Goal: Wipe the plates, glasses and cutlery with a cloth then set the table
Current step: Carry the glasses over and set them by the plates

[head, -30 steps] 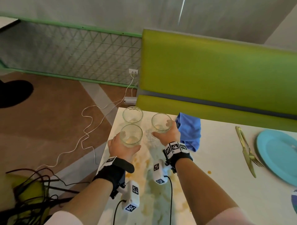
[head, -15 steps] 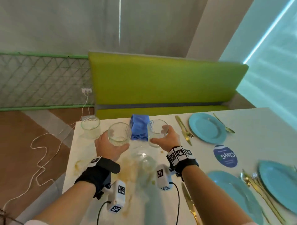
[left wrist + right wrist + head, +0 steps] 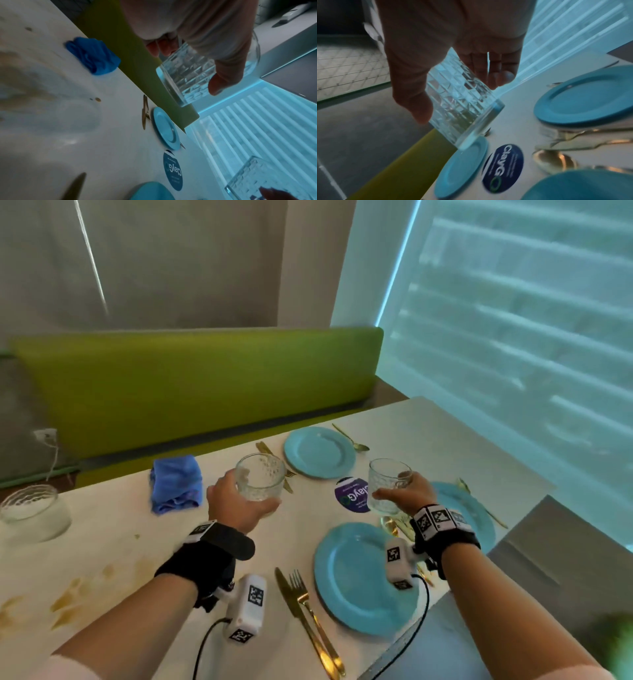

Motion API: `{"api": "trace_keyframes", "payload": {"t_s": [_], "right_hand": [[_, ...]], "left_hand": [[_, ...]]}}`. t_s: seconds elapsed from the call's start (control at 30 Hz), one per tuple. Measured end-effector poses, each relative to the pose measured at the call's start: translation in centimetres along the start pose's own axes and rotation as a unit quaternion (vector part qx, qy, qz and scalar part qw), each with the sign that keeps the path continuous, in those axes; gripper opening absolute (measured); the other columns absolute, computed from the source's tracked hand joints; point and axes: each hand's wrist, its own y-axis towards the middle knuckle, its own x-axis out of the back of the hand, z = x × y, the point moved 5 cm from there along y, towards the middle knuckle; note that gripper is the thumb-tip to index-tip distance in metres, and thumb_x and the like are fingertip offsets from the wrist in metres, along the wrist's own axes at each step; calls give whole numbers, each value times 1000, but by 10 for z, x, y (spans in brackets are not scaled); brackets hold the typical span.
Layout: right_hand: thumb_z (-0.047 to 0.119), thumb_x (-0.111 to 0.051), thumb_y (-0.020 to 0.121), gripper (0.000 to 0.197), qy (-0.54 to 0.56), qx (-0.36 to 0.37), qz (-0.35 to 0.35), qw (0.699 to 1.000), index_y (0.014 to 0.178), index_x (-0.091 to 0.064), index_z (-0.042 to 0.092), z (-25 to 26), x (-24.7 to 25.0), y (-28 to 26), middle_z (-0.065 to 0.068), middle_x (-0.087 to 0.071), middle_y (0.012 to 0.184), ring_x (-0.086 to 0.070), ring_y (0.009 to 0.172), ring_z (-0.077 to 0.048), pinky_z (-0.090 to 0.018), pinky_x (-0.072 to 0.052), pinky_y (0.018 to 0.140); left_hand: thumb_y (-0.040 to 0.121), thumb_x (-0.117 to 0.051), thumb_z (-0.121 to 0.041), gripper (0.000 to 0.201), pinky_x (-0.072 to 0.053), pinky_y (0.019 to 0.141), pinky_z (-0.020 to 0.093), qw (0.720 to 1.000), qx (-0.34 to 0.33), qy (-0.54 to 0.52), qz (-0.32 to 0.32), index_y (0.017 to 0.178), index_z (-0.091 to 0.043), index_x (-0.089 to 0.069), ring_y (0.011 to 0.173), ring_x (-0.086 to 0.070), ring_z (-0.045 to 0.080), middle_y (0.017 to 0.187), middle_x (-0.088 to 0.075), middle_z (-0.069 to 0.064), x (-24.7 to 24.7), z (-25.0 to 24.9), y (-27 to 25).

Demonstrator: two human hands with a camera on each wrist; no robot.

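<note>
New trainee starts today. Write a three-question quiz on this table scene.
1. True or false: each of the hands holds a glass.
2. What colour is the cloth?
3. Where is the third glass? A) on a plate B) at the table's left end C) on the bench

Key:
1. True: left hand grips one glass, right hand grips another glass.
2. Blue.
3. B, standing on the table.

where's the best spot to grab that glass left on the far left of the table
Grip the glass round its side wall, coming in level from the near side. It stands upright with its mouth up, wide and round, and the table before it lies bare.
</note>
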Motion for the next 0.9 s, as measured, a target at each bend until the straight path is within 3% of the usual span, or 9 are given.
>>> {"api": "trace_keyframes", "payload": {"t_s": [0.07, 0.2, 0.3, 0.43, 0.57, 0.77, 0.9], "right_hand": [[35, -85, 58, 76, -2, -16, -3, 1000, 121, -52, 10, -21, 16, 25, -11, -59, 122, -54, 114, -28, -36, -43, 97], [41, -84, 55, 79, -4, -51, -12, 999, 121, -52, 10, -57, 34, 91, -11, -59, 123, -56, 111, -29, -35, -46, 95], [36, -82, 62, 79, 22, -82, -28, 996, 127, -46, 9, -77, 45, 143, -14, -55, 128, -53, 116, -30, -32, -42, 95], [35, -81, 64, 83, 64, -113, -62, 990, 132, -40, 11, -94, 53, 204, -16, -51, 131, -49, 120, -33, -37, -41, 97], [40, -81, 62, 88, 56, -132, -61, 988, 133, -36, 13, -105, 48, 249, -14, -51, 133, -49, 121, -35, -40, -40, 99], [36, -80, 64, 84, 52, -152, -38, 986, 133, -35, 14, -121, 25, 283, -17, -54, 128, -53, 115, -37, -41, -44, 93], [31, -80, 64, 80, 76, -157, -47, 983, 130, -38, 15, -122, 16, 294, -17, -52, 129, -52, 116, -36, -40, -45, 95]], "left_hand": [[40, -80, -48, 92, -43, 96, 42, 1000, -3, 12, 5, 120, -12, -54, 114, -50, 33, 116, -62, 14, -26, -10, 7], [58, -86, -27, 75, -37, 95, 35, 1000, 5, 25, 13, 123, -13, -52, 118, -42, 32, 118, -59, 13, -85, -29, 29], [57, -87, -27, 77, -40, 96, 35, 1000, 8, 25, 15, 125, -15, -52, 119, -44, 31, 118, -59, 12, -125, -40, 48], [53, -88, -32, 80, -46, 96, 38, 999, 6, 35, 26, 123, -17, -53, 114, -50, 26, 116, -60, 5, -166, -47, 69], [56, -88, -27, 78, -41, 85, 28, 998, 13, 30, 45, 124, -14, -52, 103, -51, 14, 109, -56, -2, -194, -53, 81], [56, -88, -25, 76, -38, 82, 25, 996, 17, 44, 72, 123, -13, -53, 102, -49, 12, 105, -52, -5, -223, -49, 94], [57, -88, -24, 76, -37, 84, 23, 995, 27, 46, 81, 123, -14, -52, 103, -48, 11, 107, -52, -6, -234, -46, 95]]}}
